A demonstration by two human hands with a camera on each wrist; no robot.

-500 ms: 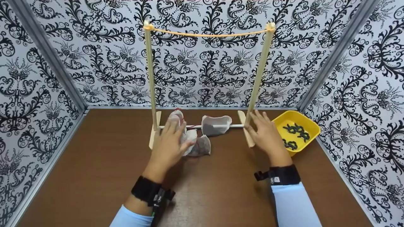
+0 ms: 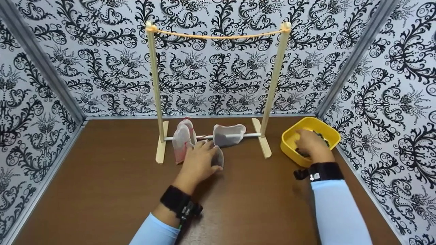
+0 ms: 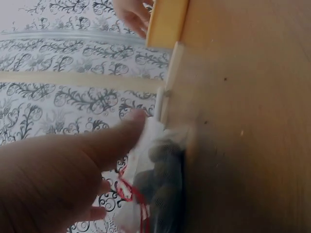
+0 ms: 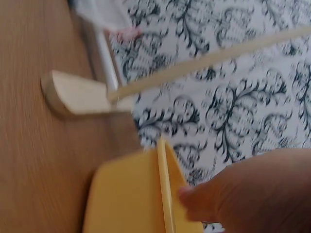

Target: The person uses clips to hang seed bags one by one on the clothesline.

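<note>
My left hand (image 2: pixel 201 161) is over a small sheer mesh pouch (image 2: pixel 219 158), its fingers stretched across it and the thumb held apart. In the left wrist view a sheer pouch (image 3: pixel 154 128) shows dark round lumps (image 3: pixel 165 179) inside and a red cord (image 3: pixel 127 189). Another whitish pouch (image 2: pixel 229 131) lies by the stand's white rod, and more with red strings, one with a reddish bottom (image 2: pixel 180 154), lie to the left. My right hand (image 2: pixel 311 144) reaches down into a yellow tub (image 2: pixel 289 149) holding small dark clips; its fingertips are hidden there.
A wooden stand has two uprights (image 2: pixel 275 81) on flat feet (image 2: pixel 160 149), a white rod (image 2: pixel 252 135) low between them and a sagging orange cord (image 2: pixel 218 36) across the top. Patterned walls (image 2: pixel 218 85) close off the back and sides of the brown table (image 2: pixel 112 177).
My right hand has left the stand's right foot and entered the yellow tub. The left hand has moved right, off the left pouches and onto the front one. The head view has shifted slightly.
</note>
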